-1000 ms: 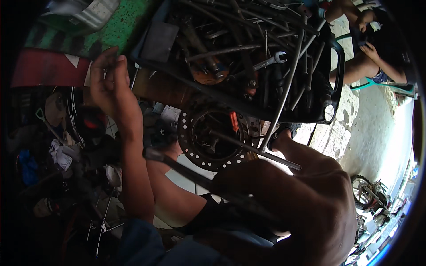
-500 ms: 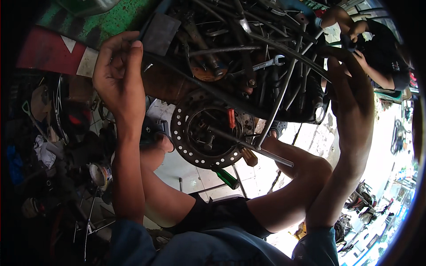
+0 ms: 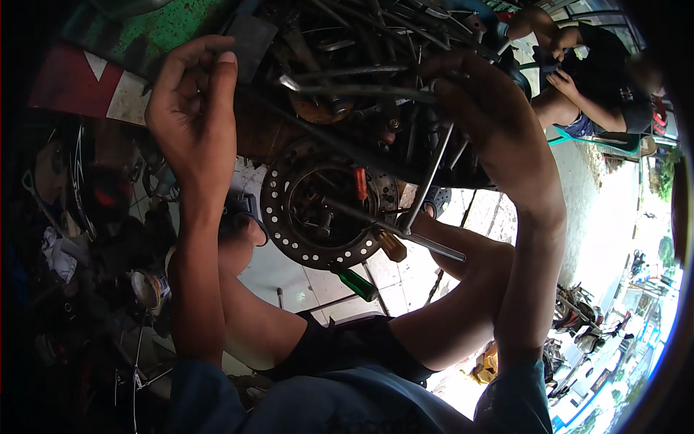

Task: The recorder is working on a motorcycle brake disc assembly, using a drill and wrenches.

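My left hand [image 3: 194, 119] is raised at the upper left with its fingers curled in. Beside its fingertips is a flat dark grey plate [image 3: 258, 47]; I cannot tell whether they touch or what the fingers enclose. My right hand [image 3: 495, 134] is closed around a long, thin metal rod [image 3: 361, 90] with a shiny tip, which reaches left over a tray crowded with tools. What kind of tool it is does not show. Below the tray is a perforated brake disc [image 3: 273, 226], holding screwdrivers with red [image 3: 361, 184], amber [image 3: 391, 246] and green [image 3: 354, 282] handles.
A chrome bar [image 3: 441, 249] juts out from the disc toward my leg. A green-painted surface [image 3: 173, 32] is at the upper left, with dark clutter below it. Another person [image 3: 600, 87] sits at the upper right. A sandalled foot [image 3: 249, 228] is beside the disc.
My right hand has moved left and inward over the tray, carrying the rod, which now lies more level. My left hand stays nearly in place. The whole view has shifted slightly.
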Motion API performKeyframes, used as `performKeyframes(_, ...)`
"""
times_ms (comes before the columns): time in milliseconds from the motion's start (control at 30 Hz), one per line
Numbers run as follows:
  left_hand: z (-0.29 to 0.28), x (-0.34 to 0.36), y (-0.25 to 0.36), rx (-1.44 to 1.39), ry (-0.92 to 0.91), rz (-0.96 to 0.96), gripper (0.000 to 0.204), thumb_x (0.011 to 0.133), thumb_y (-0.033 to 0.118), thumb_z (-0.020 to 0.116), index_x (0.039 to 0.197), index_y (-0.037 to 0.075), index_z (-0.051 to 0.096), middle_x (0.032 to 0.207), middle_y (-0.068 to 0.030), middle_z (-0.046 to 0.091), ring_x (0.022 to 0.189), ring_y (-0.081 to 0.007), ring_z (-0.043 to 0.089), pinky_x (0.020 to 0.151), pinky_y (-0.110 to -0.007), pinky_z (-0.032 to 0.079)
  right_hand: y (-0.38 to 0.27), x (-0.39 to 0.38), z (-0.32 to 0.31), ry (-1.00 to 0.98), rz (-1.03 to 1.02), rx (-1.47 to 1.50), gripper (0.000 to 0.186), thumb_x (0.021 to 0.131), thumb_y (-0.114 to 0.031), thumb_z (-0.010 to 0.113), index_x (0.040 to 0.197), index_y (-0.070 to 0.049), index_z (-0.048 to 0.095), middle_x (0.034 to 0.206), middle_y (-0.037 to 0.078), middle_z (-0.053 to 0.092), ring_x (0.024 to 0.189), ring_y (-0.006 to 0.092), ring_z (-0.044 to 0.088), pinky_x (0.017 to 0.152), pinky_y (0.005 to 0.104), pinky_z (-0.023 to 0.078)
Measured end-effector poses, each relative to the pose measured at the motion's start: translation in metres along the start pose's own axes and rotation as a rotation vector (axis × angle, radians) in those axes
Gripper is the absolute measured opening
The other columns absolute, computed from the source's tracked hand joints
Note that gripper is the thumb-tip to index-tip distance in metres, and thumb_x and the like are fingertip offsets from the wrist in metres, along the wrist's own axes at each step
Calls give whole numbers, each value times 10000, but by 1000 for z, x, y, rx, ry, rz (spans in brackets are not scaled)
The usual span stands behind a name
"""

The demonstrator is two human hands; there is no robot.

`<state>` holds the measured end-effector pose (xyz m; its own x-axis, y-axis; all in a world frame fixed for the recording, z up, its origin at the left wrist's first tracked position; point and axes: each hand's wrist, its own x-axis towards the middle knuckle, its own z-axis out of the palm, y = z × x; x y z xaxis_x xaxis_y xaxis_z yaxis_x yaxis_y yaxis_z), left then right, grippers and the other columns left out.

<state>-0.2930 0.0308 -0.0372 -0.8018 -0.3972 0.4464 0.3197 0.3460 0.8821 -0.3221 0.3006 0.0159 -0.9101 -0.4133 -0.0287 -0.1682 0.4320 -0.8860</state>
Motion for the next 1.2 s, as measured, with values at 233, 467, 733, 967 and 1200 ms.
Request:
performKeyframes(233,-7,-1,0,15,9,-15,132,929,71,646,1052,35,675,836,36,617,697,2,511,601,-159,362,9,25,28,70,-166,-122,298,972,-210,627,1227,-56,615,981,53,704,853,117,637,745,256,493)
performKeyframes(467,-17,1,-4,16,45,-16,135,929,73,647,1055,36,678,860,40,620,699,4,510,603,-160,362,13,34,3,171,-214,-481,318,902,-145,684,1204,-57,640,989,112,726,926,211,702,814,323,525)
performKeyframes(733,-31,3,-8,35,60,-42,137,929,73,643,1056,34,677,877,31,636,717,-1,530,620,-157,377,33,23,-9,43,-201,-783,324,869,-115,690,1182,-46,649,1004,140,726,912,274,708,798,355,535)
performKeyframes(967,-33,-1,-4,12,29,-46,145,933,92,642,1060,31,672,865,24,634,694,3,525,607,-160,378,3,8,-50,171,-11,-451,253,884,-97,687,1125,-24,658,898,92,718,792,152,685,716,289,553)
performKeyframes(1200,-17,-14,23,-151,-285,-186,173,945,94,625,1085,20,695,794,13,634,660,5,507,573,-168,372,-25,-18,-40,209,-61,90,149,951,-74,626,1084,-16,594,924,37,634,818,108,646,719,268,575)
